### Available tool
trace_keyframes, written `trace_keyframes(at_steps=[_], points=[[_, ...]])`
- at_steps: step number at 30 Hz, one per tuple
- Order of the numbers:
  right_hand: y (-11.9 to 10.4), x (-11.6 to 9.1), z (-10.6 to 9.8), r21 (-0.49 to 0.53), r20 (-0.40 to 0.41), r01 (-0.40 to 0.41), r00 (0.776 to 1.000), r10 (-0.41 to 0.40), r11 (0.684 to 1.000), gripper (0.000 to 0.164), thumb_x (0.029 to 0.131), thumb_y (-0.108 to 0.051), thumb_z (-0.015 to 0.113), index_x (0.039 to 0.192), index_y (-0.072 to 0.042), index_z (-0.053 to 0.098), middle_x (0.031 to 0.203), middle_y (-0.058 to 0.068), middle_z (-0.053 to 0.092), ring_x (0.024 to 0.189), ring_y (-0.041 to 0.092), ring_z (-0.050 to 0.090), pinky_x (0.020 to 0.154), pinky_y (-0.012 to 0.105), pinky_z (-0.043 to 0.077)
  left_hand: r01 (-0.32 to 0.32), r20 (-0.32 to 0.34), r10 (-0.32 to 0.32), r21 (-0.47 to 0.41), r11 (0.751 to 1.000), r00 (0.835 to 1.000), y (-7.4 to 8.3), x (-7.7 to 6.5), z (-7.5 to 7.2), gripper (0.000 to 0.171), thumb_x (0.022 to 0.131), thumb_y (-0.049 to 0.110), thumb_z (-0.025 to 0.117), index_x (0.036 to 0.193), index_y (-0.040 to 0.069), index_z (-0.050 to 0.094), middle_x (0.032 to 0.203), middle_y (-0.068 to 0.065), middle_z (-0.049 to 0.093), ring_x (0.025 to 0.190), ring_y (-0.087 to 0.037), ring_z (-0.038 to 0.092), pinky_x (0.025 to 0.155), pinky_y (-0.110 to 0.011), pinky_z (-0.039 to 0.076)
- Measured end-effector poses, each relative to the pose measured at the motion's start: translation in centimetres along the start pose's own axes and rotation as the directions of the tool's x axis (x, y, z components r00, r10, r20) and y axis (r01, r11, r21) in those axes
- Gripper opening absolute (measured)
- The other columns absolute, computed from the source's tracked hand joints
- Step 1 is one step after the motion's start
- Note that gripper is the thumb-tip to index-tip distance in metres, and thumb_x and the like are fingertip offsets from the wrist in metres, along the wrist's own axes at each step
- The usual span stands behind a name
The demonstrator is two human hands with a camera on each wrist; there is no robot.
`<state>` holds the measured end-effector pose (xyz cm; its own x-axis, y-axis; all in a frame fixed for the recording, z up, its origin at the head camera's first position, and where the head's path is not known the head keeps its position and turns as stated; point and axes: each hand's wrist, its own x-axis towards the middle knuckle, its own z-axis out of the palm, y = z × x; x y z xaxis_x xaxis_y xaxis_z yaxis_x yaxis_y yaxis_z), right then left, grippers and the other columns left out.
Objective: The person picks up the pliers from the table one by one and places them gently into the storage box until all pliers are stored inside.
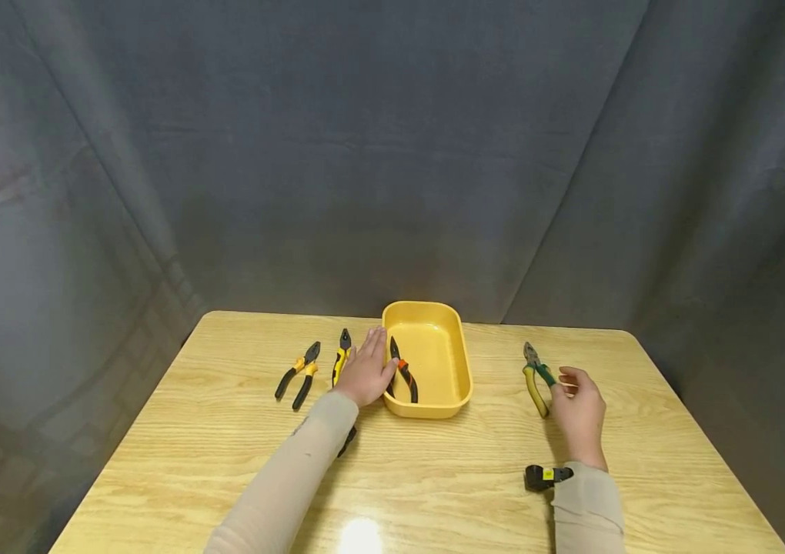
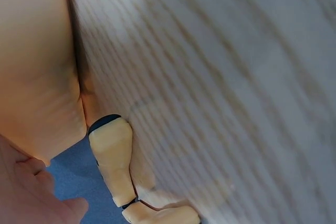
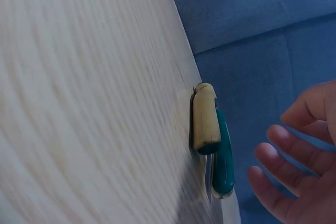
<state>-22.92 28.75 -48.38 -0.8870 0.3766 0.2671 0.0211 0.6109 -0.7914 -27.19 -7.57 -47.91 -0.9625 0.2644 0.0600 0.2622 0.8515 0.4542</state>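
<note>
My left hand lies against the left rim of a yellow plastic tray, its fingers pointing away from me and the thumb over the edge. Inside that tray, along its left wall, are pliers with black and orange handles. At the right, my right hand hovers with loosely bent fingers beside pliers with one green and one yellow handle. The right wrist view shows a gap between those fingers and the green handle.
Left of the tray lie spread pliers with black and yellow handles and another yellow-and-black pair, partly behind my left hand. A black wrist device sits at my right cuff. Grey cloth hangs behind the wooden table.
</note>
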Motion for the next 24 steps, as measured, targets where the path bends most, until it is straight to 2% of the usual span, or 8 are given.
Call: trace_keyframes(at_steps=[7,14,24], points=[[1.0,0.8,-0.3,-0.034,0.037,0.003,0.999,-0.002,0.999,0.035,0.096,0.001,0.054,0.13,0.01,0.058,0.117,0.031,0.062,0.103,0.045,0.062,0.087,0.051,0.049,0.005,0.007,-0.005,-0.006,1.0,1.0,0.4,-0.3,-0.5,0.067,0.111,0.038,0.036,0.162,0.001,0.013,0.169,-0.014,0.012,0.156,-0.028,0.008,0.122,-0.058,0.013],[1.7,2.0,-0.6,-0.078,0.137,-0.021,0.99,0.031,0.997,0.039,0.099,-0.004,0.053,0.134,0.012,0.053,0.124,0.035,0.056,0.11,0.051,0.058,0.087,0.06,0.05,0.008,0.002,-0.008,-0.011,1.0,1.0,0.2,-0.1,-0.4,0.066,0.111,0.036,0.037,0.162,0.001,0.014,0.169,-0.014,0.013,0.156,-0.027,0.008,0.123,-0.057,0.013],[2.0,3.0,-0.6,-0.126,0.213,-0.053,0.974,0.08,0.991,0.042,0.099,-0.009,0.051,0.134,0.015,0.05,0.121,0.037,0.056,0.108,0.051,0.057,0.085,0.059,0.049,0.009,0.018,-0.009,0.007,1.0,1.0,-0.1,0.3,0.0,0.068,0.111,0.04,0.035,0.163,0.004,0.011,0.17,-0.013,0.011,0.156,-0.025,0.006,0.123,-0.056,0.012]])
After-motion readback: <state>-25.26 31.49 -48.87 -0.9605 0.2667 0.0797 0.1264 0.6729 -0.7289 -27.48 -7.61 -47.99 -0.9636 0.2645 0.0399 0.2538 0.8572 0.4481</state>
